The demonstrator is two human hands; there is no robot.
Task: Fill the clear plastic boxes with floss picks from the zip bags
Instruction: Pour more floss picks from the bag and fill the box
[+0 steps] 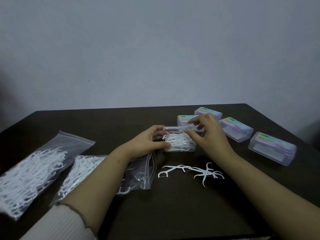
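At mid-table, left hand grips the clear box; right hand pinches its lid.

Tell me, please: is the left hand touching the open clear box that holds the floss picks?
Touching. In the head view the left hand grips the left end of the open clear box, thumb on its near corner, fingers behind the far edge.

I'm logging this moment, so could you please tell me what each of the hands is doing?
Left hand: grips the open clear plastic box of white floss picks.
Right hand: pinches that box's raised clear lid.
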